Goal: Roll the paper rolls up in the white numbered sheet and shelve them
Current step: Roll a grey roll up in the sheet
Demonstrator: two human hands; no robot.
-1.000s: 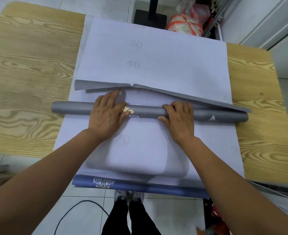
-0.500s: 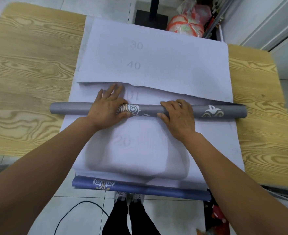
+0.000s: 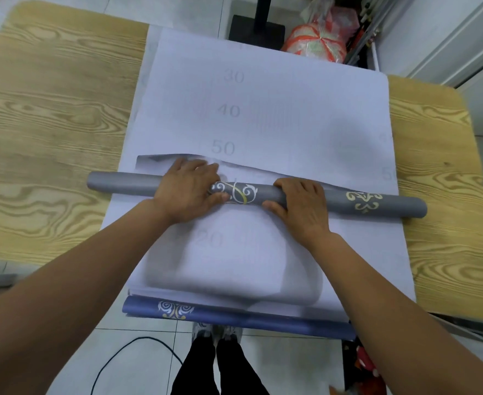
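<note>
A grey patterned paper roll (image 3: pixel 357 201) lies crosswise on the white numbered sheet (image 3: pixel 277 115), which covers the middle of the wooden table (image 3: pixel 49 109). My left hand (image 3: pixel 187 189) lies over the roll left of centre, fingers reaching past it onto a loose grey flap (image 3: pixel 155 162). My right hand (image 3: pixel 303 205) grips the roll right of centre, thumb on the near side. A blue patterned roll (image 3: pixel 234 317) lies along the near table edge under the sheet's curled end.
Numbers 30, 40, 50 and 20 show on the sheet. Behind the table stand a black stand base (image 3: pixel 256 31) and a red-and-white bag (image 3: pixel 315 42). A black cable (image 3: pixel 126 357) lies on the tiled floor near my feet.
The grey roll has turned away from me, taking up most of its loose flap; new ornaments show on top. Both hands moved with it.
</note>
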